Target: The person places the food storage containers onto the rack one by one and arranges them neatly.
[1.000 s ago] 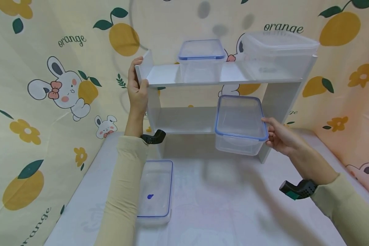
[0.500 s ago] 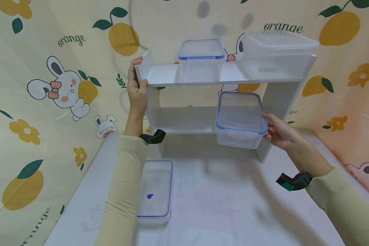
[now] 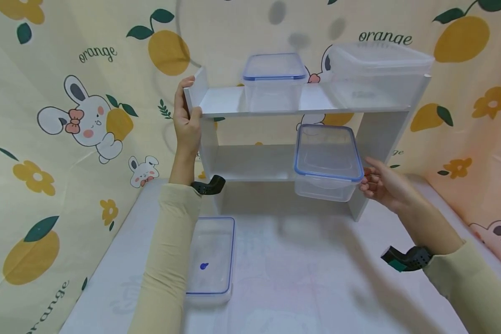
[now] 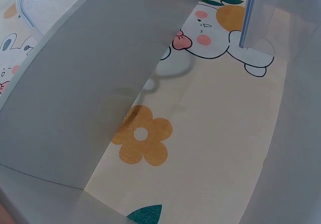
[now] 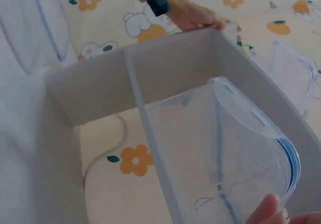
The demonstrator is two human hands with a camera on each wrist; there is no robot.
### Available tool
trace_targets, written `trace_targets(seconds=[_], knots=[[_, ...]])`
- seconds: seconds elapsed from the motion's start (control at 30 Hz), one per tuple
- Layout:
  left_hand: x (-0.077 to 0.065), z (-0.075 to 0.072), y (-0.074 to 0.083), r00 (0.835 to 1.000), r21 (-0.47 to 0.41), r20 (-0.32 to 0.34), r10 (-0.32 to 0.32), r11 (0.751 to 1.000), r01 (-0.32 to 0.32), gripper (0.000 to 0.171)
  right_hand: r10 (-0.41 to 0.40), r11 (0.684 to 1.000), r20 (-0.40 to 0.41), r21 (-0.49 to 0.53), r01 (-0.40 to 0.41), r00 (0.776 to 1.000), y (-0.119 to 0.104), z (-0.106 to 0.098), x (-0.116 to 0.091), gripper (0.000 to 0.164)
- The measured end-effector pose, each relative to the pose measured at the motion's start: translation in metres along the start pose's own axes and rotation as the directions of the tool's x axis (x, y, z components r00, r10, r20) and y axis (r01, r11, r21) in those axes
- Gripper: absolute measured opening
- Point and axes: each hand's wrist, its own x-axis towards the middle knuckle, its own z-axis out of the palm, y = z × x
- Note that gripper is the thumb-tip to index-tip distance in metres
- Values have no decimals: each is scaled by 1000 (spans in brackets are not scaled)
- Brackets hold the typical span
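The left hand gripped the left end of the top board of the white shelf rack, thumb in front and fingers curled behind, probably to keep the rack steady. The right hand was at the right side of the clear blue-rimmed container; its fingers were loosely spread, only the tips seemed to touch it. The container sat on the lower shelf, tilted, its front hanging over the edge. 2 more containers stood on the top board, and 1 flat one lay on the worktop.
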Motion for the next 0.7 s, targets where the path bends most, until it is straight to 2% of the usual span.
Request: trace_targets(seconds=[0.1,0.17,0.27,0.4,0.5,0.6,0.67,0.7], knots=[[1,0,0,1000,0,-2,-5,1000,5,50,-106,994,-40,-10,106,994,5,3,-9,28],[1,1,0,1000,1,1,-2,1000,2,50,-196,980,-76,-35,194,978,9,6,-16,27],[1,1,-1,1000,5,3,4,1000,-4,50,-333,941,-120,-101,323,935,17,14,-24,26],[1,1,-2,1000,8,4,15,1000,-15,50,-476,878,-131,-135,460,870,26,23,-30,22],[0,1,-2,999,8,4,32,999,-32,51,-570,820,-133,-149,553,810,31,28,-33,18],[0,0,-1,999,12,3,38,999,-38,52,-667,742,-139,-209,637,732,35,34,-35,13],[0,0,-1,999,12,4,32,999,-32,52,-733,675,-157,-290,679,662,38,39,-36,12],[0,0,-2,1000,12,3,29,999,-29,52,-770,628,-162,-364,688,617,40,42,-36,14]])
